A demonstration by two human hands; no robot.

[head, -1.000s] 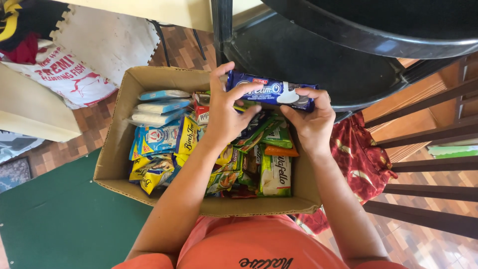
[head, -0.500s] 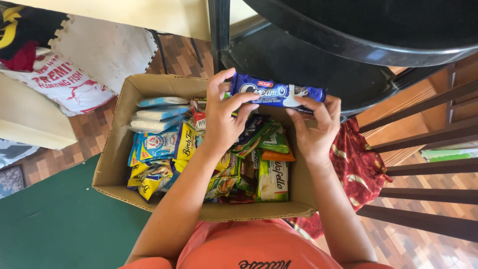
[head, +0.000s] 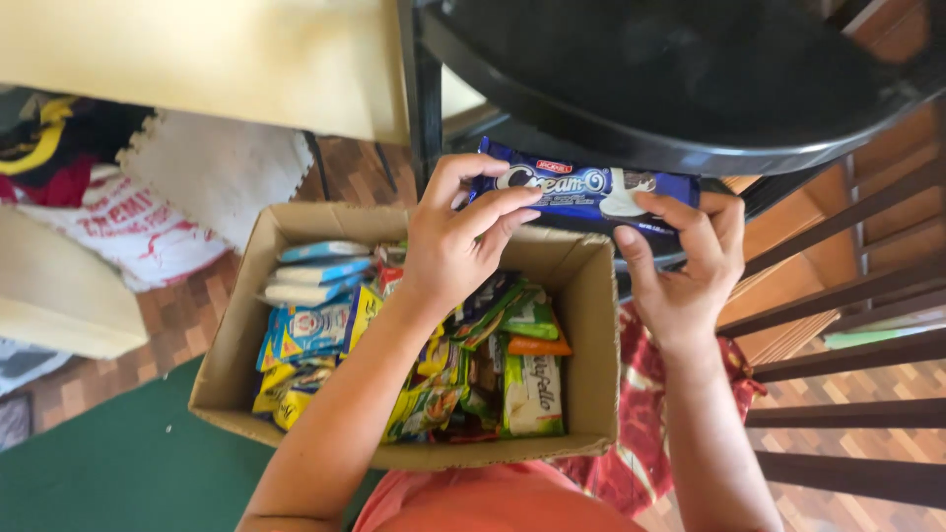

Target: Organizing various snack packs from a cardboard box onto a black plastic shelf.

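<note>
Left hand (head: pixel 455 236) and right hand (head: pixel 690 271) raised above snack box (head: pixel 591 325), fingers pinching ends of blue biscuit pack (head: pixel 581 192)

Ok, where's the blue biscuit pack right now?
Upper centre of the head view: the blue biscuit pack is held between the left hand and right hand, above the cardboard box's far edge.

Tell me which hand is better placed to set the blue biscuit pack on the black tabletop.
Probably the right hand. It grips the blue biscuit pack at the end nearest the black tabletop, clear of the cardboard box; the left hand hangs over the box.
</note>
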